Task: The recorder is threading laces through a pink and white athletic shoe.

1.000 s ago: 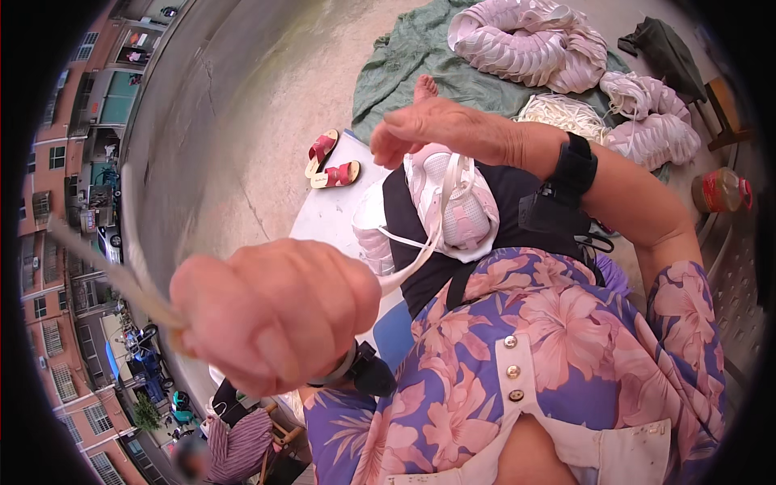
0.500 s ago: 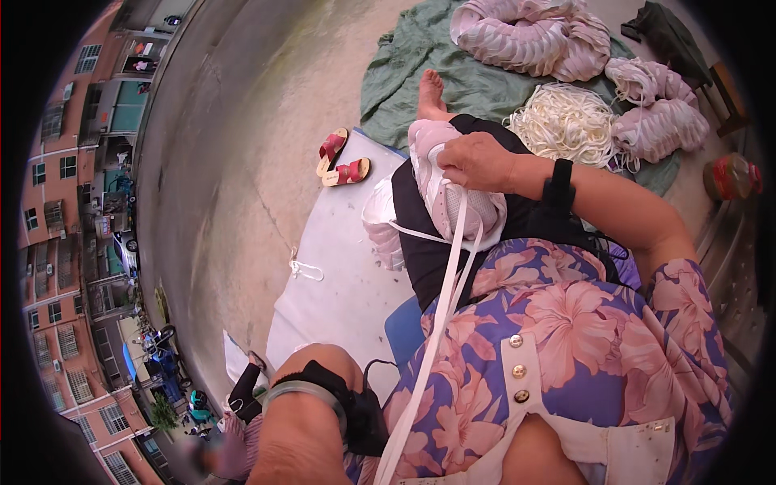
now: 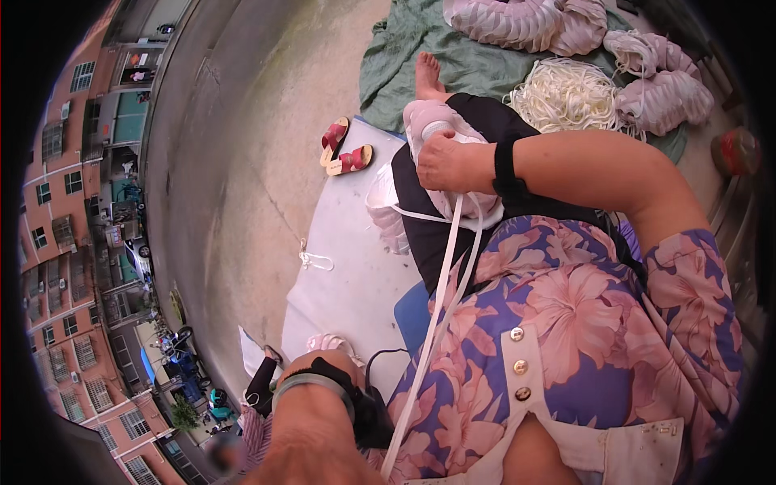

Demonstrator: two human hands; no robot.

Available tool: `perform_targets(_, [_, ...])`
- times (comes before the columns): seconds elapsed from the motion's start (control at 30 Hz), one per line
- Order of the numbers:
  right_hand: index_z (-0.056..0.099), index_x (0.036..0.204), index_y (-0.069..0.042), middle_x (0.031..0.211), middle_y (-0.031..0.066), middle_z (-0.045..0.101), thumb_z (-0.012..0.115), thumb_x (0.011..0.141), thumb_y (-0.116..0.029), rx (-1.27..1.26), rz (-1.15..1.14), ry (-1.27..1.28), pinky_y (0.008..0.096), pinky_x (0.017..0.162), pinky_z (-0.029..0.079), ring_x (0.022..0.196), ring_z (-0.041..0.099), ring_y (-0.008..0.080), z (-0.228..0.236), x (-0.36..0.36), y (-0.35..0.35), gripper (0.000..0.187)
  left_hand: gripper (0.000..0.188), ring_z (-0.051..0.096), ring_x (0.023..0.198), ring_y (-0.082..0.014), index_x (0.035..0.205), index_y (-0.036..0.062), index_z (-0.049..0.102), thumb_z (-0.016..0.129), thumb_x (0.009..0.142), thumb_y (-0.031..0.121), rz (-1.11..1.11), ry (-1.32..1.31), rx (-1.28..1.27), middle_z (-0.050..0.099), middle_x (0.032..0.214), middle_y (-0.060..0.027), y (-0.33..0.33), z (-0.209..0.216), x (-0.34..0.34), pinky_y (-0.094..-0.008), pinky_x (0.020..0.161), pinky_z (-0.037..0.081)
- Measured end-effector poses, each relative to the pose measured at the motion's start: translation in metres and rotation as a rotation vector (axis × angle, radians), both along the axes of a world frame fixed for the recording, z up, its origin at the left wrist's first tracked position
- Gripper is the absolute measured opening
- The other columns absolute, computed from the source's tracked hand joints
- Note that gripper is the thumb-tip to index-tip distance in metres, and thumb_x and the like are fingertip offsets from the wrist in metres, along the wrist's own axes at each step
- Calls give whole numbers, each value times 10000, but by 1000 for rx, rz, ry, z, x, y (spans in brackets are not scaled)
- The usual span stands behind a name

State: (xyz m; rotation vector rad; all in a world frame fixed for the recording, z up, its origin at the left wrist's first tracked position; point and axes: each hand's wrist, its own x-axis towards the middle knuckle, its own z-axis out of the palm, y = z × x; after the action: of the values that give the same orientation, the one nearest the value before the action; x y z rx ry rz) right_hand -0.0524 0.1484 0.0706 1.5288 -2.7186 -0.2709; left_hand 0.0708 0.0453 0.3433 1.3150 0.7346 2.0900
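A pale pink and white shoe upper (image 3: 420, 117) rests across my dark-trousered leg. My right hand (image 3: 453, 166) is closed over it, its curled fingers gripping the upper and partly hidden. From below that hand two strands of white shoelace (image 3: 440, 303) stretch down across my floral shirt to the lower edge. My left hand (image 3: 315, 444) is near the lower edge, just left of the laces, close to the camera. Its fingers are out of sight, so its hold cannot be made out. Another pink and white upper (image 3: 386, 214) lies beside my leg.
A heap of white laces (image 3: 566, 97) and bundles of pink uppers (image 3: 663, 105) lie on green cloth (image 3: 396, 61). Red sandals (image 3: 349, 158) and a loose lace (image 3: 314, 257) are by the white sheet (image 3: 339, 283). A jar (image 3: 734, 153) stands right. Another person (image 3: 255, 428) is lower left.
My right hand has shifted left over the upper and covers more of its lower part. The view has moved a little. Pink and white material now shows beyond my left arm.
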Motion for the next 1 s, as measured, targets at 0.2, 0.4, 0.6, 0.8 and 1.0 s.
perform_targets(0.2, [610,763,-24,697,165,618,577,708,-149,-557,-512,-317,406,603,498,675,633,324,-7,-6,26,140,106,354,392,-58,707,4,534,486,801,19,31,-3,51,401,522,3,-5,-2,-2,-218,388,198])
perform_targets(0.4, [576,728,-79,644,97,600,564,730,-142,-500,-256,-103,401,544,472,645,627,258,-18,-4,27,64,118,361,394,-59,715,-2,538,489,814,38,21,-22,73,405,523,3,-10,-1,-5,-222,392,193])
perform_targets(0.6, [653,763,-90,762,81,661,585,701,-113,-37,74,43,438,539,502,760,651,229,7,-3,10,95,111,350,388,-64,714,-11,536,483,804,27,47,10,88,394,519,5,-10,1,-2,-230,390,189])
perform_targets(0.8, [642,745,-69,792,107,660,581,705,-112,-201,95,51,424,604,510,769,650,253,2,-17,17,84,79,351,397,-67,719,-16,538,490,775,10,-2,9,106,393,527,3,-8,4,-6,-240,390,194])
perform_targets(1.0, [579,829,-25,750,146,627,566,718,-116,-557,-430,-302,402,633,494,690,625,329,-11,-16,33,144,93,358,406,-71,724,-12,540,471,780,11,30,63,134,399,536,-1,-13,9,-6,-248,393,193])
